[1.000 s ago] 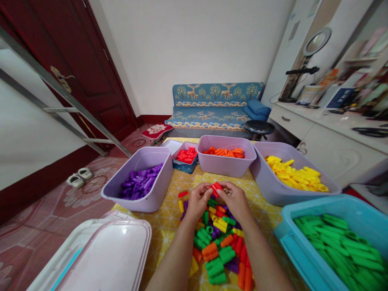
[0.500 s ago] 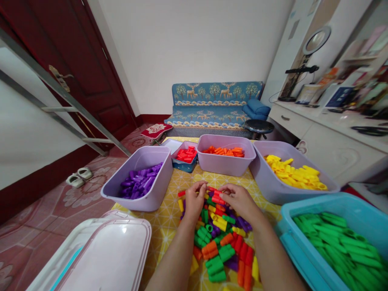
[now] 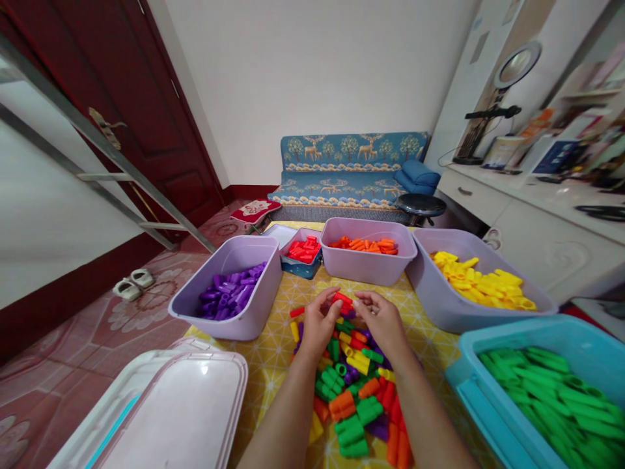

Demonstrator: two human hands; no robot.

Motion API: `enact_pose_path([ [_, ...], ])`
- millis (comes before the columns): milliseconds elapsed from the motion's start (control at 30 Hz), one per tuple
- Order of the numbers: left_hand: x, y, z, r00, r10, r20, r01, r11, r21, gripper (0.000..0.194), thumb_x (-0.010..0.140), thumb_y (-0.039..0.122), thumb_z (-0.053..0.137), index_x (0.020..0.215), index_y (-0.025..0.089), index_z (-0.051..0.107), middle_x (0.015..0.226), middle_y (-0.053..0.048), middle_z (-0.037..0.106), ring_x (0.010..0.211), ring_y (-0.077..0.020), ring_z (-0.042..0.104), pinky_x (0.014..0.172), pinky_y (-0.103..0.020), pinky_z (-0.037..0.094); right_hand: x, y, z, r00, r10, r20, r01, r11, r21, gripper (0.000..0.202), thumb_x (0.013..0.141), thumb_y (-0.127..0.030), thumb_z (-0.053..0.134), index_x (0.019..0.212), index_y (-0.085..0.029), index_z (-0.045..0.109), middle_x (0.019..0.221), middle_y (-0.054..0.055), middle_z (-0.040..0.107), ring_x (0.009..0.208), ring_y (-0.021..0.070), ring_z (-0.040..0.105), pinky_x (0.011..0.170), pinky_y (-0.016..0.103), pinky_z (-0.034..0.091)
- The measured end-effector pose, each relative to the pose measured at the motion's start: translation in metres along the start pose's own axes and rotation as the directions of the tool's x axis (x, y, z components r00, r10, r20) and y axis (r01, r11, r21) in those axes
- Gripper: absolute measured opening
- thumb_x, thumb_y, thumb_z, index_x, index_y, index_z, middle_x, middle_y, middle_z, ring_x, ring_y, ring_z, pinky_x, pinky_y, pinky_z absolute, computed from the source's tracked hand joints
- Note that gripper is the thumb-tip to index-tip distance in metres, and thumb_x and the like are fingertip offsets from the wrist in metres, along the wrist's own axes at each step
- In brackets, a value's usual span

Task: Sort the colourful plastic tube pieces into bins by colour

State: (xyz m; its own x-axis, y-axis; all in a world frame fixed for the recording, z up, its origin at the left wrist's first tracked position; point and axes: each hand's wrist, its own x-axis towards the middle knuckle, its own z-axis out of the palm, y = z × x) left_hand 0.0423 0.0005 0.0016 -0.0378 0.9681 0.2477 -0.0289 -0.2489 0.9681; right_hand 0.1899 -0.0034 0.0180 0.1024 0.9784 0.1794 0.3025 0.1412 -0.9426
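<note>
Above the far edge of a mixed pile of coloured plastic pieces [image 3: 359,361], my left hand [image 3: 321,320] has its fingers closed on red pieces [image 3: 342,299]. Just to the right, my right hand [image 3: 381,319] has its fingertips at the other end of these red pieces, thumb and forefinger curled round them. The pile holds green, orange, yellow, purple and red pieces and lies on a yellow patterned cloth [image 3: 273,371] between my forearms.
Around the pile stand a bin of purple pieces [image 3: 173,306], a small box of red [image 3: 300,268], a bin of orange [image 3: 368,266], a bin of yellow [image 3: 434,299] and a turquoise bin of green [image 3: 481,391]. White lids [image 3: 185,410] lie at the near left.
Both hands have lifted slightly off the pile with the red pieces between them. The right hand has moved a little left relative to the pile. The view has shifted slightly.
</note>
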Motion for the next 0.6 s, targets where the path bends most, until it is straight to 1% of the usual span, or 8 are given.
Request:
enact_pose_path([
  [67,0.004,-0.001,-0.003,0.994,-0.030,-0.102,0.026,0.999,-0.047,0.038,0.080,0.035,0.061,0.113,0.017,0.060,0.094,-0.008,0.069,0.080,-0.0174,0.065,0.069,-0.026,0.052,0.001,0.009,0.002,1.000,0.020,-0.001,-0.020,1.000,-0.015,0.032,0.077,-0.041,0.057,0.096,-0.016,0.064,0.084,0.007,0.070,0.068,0.0176,0.065,0.065,0.030,0.053],
  [133,0.008,0.000,-0.007,0.981,-0.091,-0.173,0.073,0.991,-0.109,0.042,0.079,0.036,0.062,0.115,0.015,0.058,0.090,-0.008,0.069,0.072,-0.0152,0.065,0.062,-0.023,0.052,0.001,0.018,0.004,0.999,0.040,0.028,-0.038,0.997,-0.061,0.029,0.076,-0.039,0.057,0.093,-0.016,0.065,0.081,0.006,0.070,0.069,0.0178,0.066,0.065,0.030,0.053],
  [200,0.011,0.003,-0.012,0.965,-0.179,-0.192,0.145,0.973,-0.180,0.048,0.077,0.036,0.064,0.119,0.016,0.055,0.089,-0.007,0.069,0.062,-0.0120,0.063,0.053,-0.020,0.049,0.000,0.023,0.006,0.996,0.055,0.067,-0.047,0.992,-0.119,0.026,0.077,-0.036,0.056,0.091,-0.017,0.066,0.078,0.005,0.070,0.068,0.0180,0.066,0.065,0.030,0.052],
  [267,0.014,0.006,-0.016,0.945,-0.277,-0.175,0.222,0.935,-0.277,0.052,0.075,0.033,0.066,0.122,0.016,0.052,0.091,-0.007,0.069,0.056,-0.0094,0.061,0.049,-0.018,0.047,-0.002,0.024,0.008,0.995,0.046,0.084,-0.030,0.982,-0.186,0.024,0.077,-0.034,0.055,0.091,-0.019,0.067,0.078,0.004,0.071,0.070,0.0179,0.066,0.065,0.029,0.051],
  [367,0.022,0.010,-0.020,0.913,-0.377,-0.154,0.275,0.850,-0.450,0.047,0.075,0.027,0.066,0.119,0.018,0.053,0.096,-0.008,0.068,0.061,-0.0084,0.062,0.057,-0.020,0.051,-0.005,0.021,0.010,0.996,0.030,0.081,-0.006,0.959,-0.282,0.022,0.078,-0.032,0.055,0.092,-0.021,0.068,0.081,0.004,0.071,0.071,0.0176,0.066,0.066,0.028,0.049],
  [467,0.039,0.016,-0.022,0.900,-0.400,-0.174,0.237,0.783,-0.575,0.043,0.076,0.020,0.066,0.116,0.019,0.053,0.093,-0.007,0.068,0.070,-0.0098,0.065,0.072,-0.023,0.053,-0.006,0.016,0.010,0.997,0.034,0.074,-0.006,0.939,-0.344,0.022,0.078,-0.031,0.055,0.092,-0.022,0.068,0.082,0.003,0.071,0.071,0.0180,0.066,0.065,0.028,0.049],
  [533,0.053,0.022,-0.022,0.896,-0.395,-0.201,0.192,0.755,-0.626,0.049,0.076,0.016,0.065,0.122,0.019,0.048,0.092,-0.006,0.068,0.077,-0.0120,0.067,0.079,-0.026,0.053,-0.006,0.015,0.010,0.997,0.029,0.075,0.000,0.935,-0.355,0.022,0.078,-0.032,0.055,0.092,-0.022,0.069,0.081,0.003,0.071,0.071,0.0181,0.066,0.065,0.028,0.048],
  [600,0.066,0.030,-0.021,0.893,-0.399,-0.206,0.182,0.741,-0.646,0.058,0.077,0.014,0.063,0.130,0.021,0.040,0.098,-0.007,0.067,0.087,-0.0141,0.067,0.083,-0.028,0.052,-0.006,0.015,0.009,0.997,0.026,0.078,0.004,0.934,-0.356,0.022,0.078,-0.032,0.055,0.092,-0.022,0.069,0.081,0.003,0.072,0.071,0.0180,0.066,0.065,0.028,0.048],
])
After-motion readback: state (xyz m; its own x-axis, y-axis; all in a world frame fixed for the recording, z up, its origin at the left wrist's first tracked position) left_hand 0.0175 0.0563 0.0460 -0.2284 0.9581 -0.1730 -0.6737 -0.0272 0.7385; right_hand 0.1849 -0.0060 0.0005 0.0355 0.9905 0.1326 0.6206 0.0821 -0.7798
